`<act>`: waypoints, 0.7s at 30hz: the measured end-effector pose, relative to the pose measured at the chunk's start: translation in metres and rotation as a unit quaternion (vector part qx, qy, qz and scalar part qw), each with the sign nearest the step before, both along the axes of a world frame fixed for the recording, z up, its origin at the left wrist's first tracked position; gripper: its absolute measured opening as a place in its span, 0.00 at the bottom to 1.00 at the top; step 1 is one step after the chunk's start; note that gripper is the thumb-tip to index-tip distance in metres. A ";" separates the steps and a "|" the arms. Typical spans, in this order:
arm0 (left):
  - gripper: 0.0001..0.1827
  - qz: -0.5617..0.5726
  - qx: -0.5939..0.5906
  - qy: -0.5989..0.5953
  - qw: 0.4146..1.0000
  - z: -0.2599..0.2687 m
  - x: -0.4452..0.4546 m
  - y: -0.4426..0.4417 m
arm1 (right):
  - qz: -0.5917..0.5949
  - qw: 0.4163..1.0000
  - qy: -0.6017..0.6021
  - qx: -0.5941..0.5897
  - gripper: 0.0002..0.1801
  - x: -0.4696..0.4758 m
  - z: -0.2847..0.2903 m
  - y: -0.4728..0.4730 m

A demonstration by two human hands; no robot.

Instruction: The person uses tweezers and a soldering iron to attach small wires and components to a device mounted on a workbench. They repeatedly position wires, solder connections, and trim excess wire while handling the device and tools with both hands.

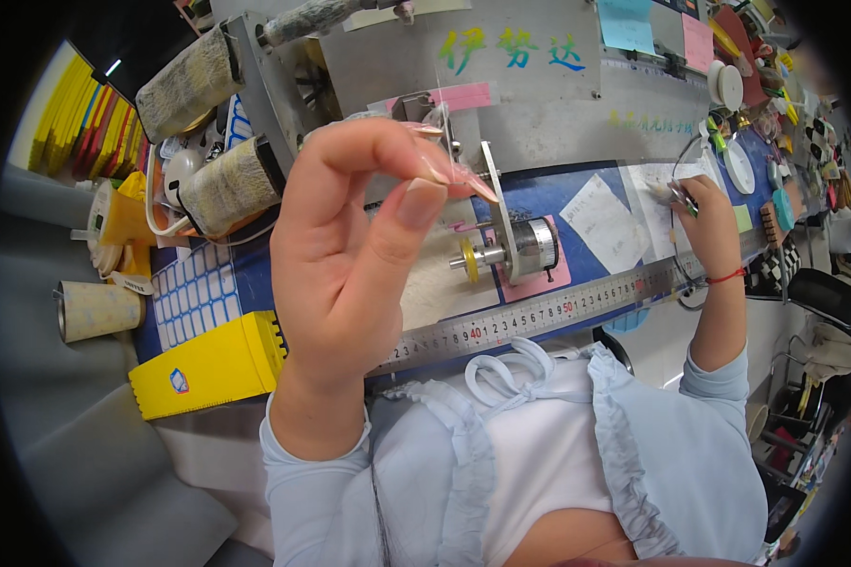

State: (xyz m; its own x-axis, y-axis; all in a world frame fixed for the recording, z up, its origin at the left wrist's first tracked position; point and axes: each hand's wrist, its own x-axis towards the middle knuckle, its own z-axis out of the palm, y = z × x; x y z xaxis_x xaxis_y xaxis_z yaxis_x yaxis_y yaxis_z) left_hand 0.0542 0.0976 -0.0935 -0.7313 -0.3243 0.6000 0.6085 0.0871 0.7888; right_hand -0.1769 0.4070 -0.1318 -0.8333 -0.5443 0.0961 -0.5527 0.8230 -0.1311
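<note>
My left hand (347, 262) is raised close to the camera, thumb and fingertips pinched together. A fine, pale thread (452, 152) runs up from the pinch. Just beyond the fingertips stands a small metal bracket (505, 220) with a graduated black-and-silver dial (541, 244) and a shaft carrying a yellow ring (470, 260). At the right, my right hand (709, 223) holds a small metal tool (683, 197) over white paper (656, 177); fingers hide much of the tool, so its kind is unclear. A dark cable (675, 244) passes beside that hand.
A long steel ruler (518, 322) lines the table's front edge. On the left are padded rollers (234, 181), a yellow box (202, 368), a cup-shaped container (101, 310) and a label sheet (197, 294). White spools (729, 88) and clutter stand at the far right.
</note>
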 end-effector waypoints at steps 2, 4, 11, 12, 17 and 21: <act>0.06 0.014 -0.017 0.002 1.000 0.000 0.000 0.000 | 0.093 0.989 0.046 -0.104 0.15 0.004 -0.001 -0.006; 0.06 0.019 -0.018 0.002 1.000 0.000 -0.001 0.001 | 0.135 0.969 0.030 -0.207 0.18 0.014 0.008 -0.025; 0.06 0.053 -0.061 -0.008 0.997 0.002 -0.001 0.006 | 0.402 0.841 -0.093 -0.349 0.17 0.067 0.076 -0.111; 0.06 0.059 -0.072 -0.012 0.996 0.003 -0.001 0.006 | 0.446 0.833 -0.057 -0.323 0.17 0.071 0.086 -0.119; 0.07 0.087 -0.128 -0.004 0.988 0.003 -0.002 0.005 | 0.513 0.791 0.008 -0.334 0.17 0.084 0.095 -0.146; 0.06 0.115 -0.106 0.024 0.987 -0.001 -0.006 0.005 | 0.505 0.795 -0.013 -0.336 0.17 0.083 0.090 -0.150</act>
